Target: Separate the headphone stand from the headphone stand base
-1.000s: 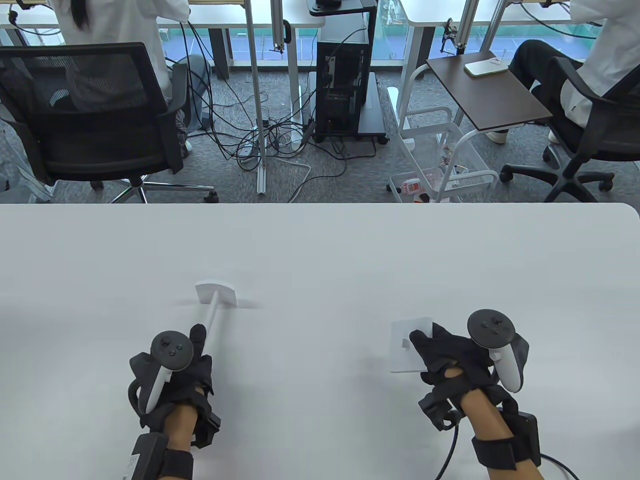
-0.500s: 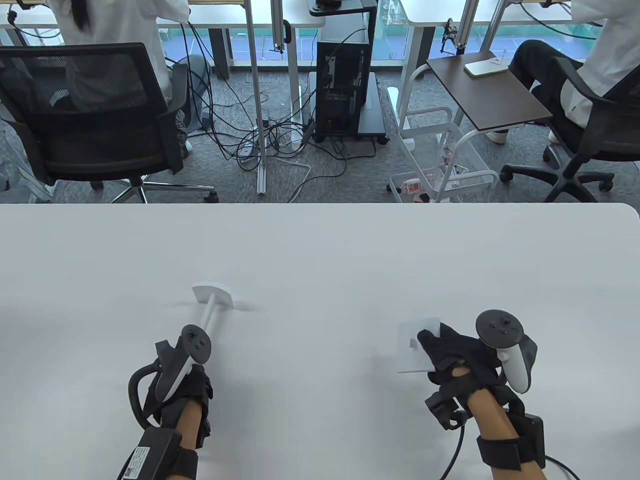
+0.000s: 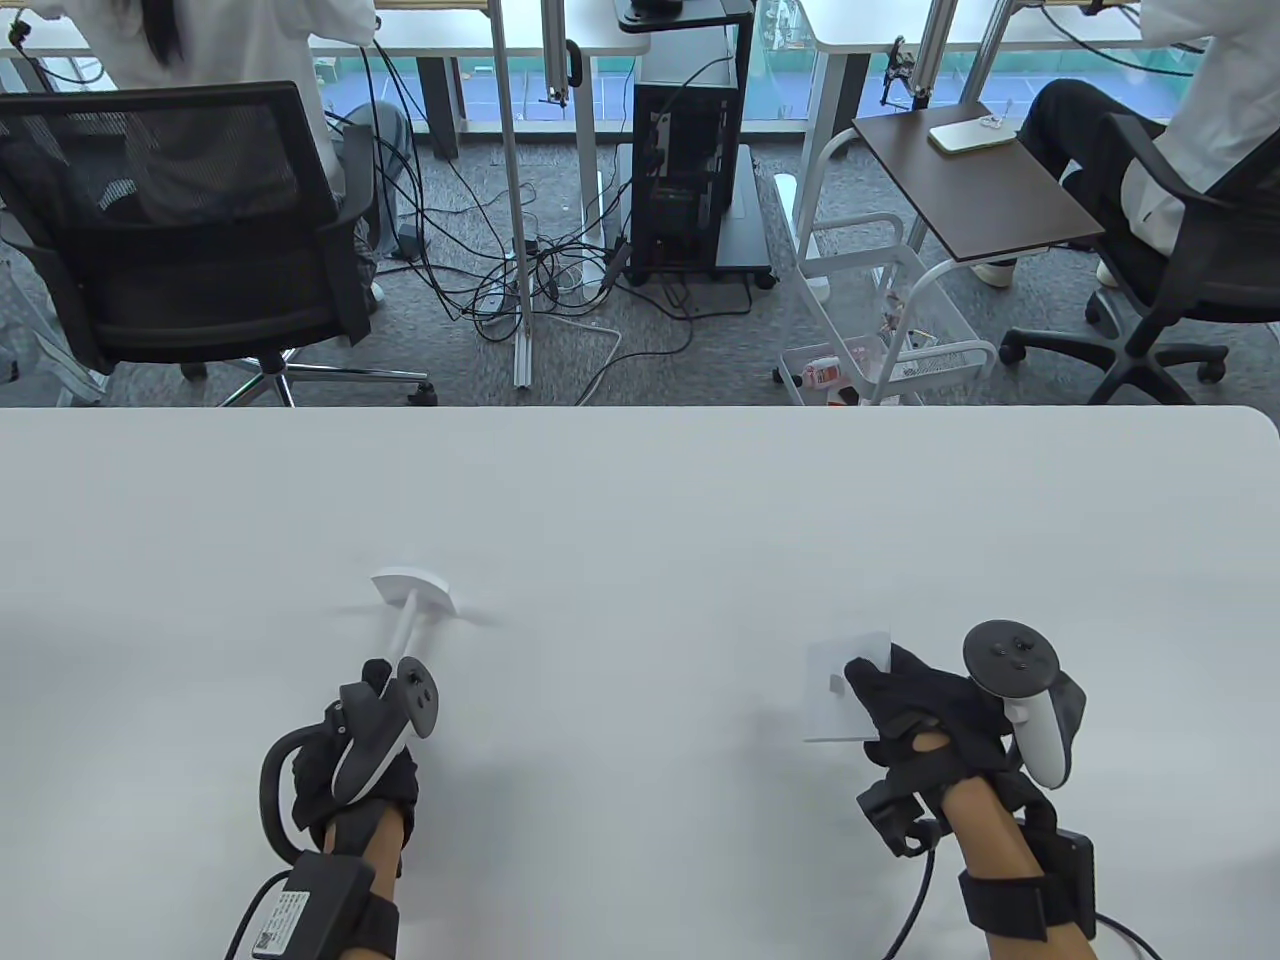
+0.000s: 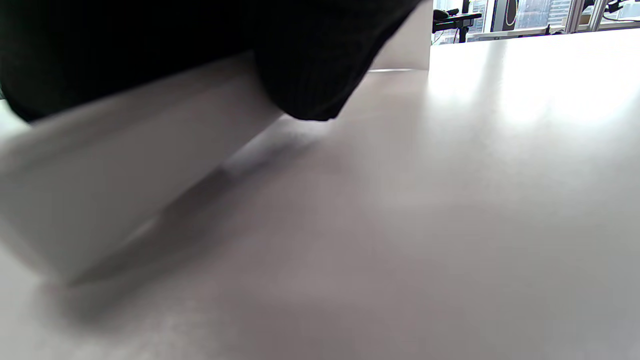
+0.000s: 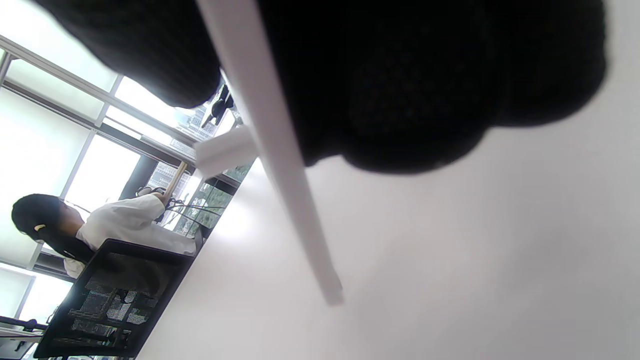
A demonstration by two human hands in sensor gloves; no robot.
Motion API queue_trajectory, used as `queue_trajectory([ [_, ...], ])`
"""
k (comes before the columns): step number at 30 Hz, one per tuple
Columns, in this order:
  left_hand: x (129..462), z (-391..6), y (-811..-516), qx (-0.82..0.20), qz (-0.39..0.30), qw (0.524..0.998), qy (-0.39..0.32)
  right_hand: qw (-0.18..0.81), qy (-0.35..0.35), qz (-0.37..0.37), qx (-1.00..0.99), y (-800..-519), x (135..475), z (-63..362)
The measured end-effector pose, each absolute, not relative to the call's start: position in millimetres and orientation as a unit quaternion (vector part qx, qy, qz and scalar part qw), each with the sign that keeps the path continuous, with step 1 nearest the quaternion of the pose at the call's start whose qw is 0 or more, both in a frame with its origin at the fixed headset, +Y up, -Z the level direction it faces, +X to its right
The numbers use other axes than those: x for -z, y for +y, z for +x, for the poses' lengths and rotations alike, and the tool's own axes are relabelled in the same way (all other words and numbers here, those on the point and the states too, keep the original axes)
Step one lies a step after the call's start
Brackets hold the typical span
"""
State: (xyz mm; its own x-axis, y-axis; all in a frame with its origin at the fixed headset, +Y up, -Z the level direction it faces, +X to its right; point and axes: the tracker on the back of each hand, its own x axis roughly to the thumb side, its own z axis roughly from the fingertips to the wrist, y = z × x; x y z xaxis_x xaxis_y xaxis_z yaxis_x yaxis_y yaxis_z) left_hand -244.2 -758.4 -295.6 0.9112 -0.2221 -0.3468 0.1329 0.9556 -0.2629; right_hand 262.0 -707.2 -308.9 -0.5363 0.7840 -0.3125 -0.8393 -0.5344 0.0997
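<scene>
Stand [image 3: 412,610] and base [image 3: 848,690] already apart, well separated on the table [image 3: 640,500]. Left hand [image 3: 355,760] wraps the stand's pole at its near end; long axis runs toward 12–1 o'clock, crossbar head at the far end. Right hand [image 3: 925,715] pinches the base at its 4 o'clock edge, plate lifted off the table. Judged: only setting down remains.

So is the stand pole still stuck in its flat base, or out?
Out. The left hand holds the stand; the right hand holds the base well apart.
</scene>
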Motion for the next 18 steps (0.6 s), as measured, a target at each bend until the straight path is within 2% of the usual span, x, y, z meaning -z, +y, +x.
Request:
queue_trajectory([
  [5,293,-245,-759,0.083,-0.136,0.967,0.201,0.452,0.11,-0.158,-0.871,-712,314,281],
  [9,286,-239,-747,0.088,-0.077,0.972,0.204,0.45,0.107,-0.193,-0.865,-717,316,299],
  [13,281,-215,-737,0.058,-0.043,0.987,0.146,0.457,0.102,-0.23,-0.853,-724,318,319],
  [18,275,-173,-740,-0.009,-0.07,0.996,0.049,0.442,0.119,-0.281,-0.844,-736,320,341],
])
